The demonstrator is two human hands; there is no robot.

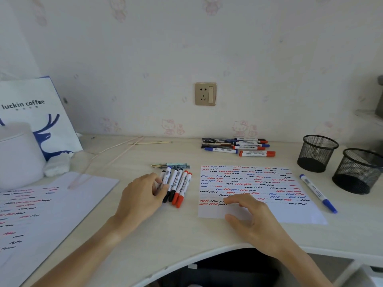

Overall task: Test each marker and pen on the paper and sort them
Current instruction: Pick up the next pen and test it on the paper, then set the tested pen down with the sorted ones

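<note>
On the desk [207, 235], a pen [160, 186] is being pinched by the left hand [143, 195] beside a row of markers [176, 186]. The scribbled paper [290, 212] is being touched by the relaxed, unclenched right hand [250, 216]. A blue marker [318, 193] is lying just right of it.
</note>
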